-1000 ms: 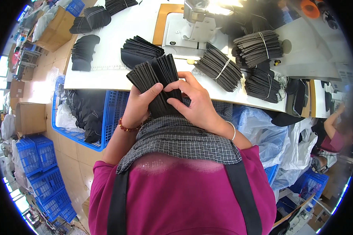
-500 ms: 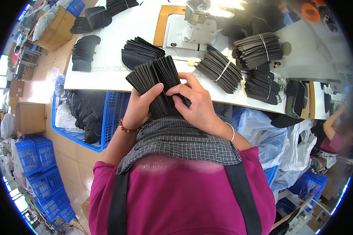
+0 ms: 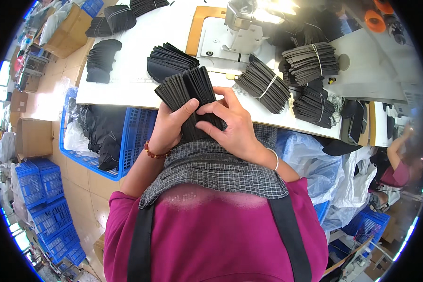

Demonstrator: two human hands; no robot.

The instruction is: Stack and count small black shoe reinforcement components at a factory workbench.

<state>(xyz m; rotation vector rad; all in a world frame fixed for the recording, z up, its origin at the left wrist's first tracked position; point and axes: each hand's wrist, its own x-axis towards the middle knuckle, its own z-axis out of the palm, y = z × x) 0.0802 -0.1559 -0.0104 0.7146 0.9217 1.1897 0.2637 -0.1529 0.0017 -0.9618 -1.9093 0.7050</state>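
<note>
A thick stack of black fabric pieces (image 3: 176,92) is held upright above my lap, by the table's front edge, with its layered edges fanned out. My left hand (image 3: 173,124) wraps round its left side, thumb across the near face. On the other side, my right hand (image 3: 237,124) grips the stack with thumb and bent fingers near its middle. The far fingers of both hands are partly hidden behind the pieces. Just beyond lies another fanned black stack (image 3: 167,63) on the white table (image 3: 138,49). To its right rests a bundle tied with a pale band (image 3: 263,84).
A sewing machine (image 3: 244,35) stands at the table's far side. More tied bundles (image 3: 310,61) lie at right, and black piles (image 3: 101,61) at left. Under the table are a blue crate (image 3: 124,145) and clear plastic bags (image 3: 308,160). Another person's arm (image 3: 397,148) shows far right.
My right thumb has shifted a little left across the stack, and the stack's two parted sections sit closer together. Both hands keep their hold.
</note>
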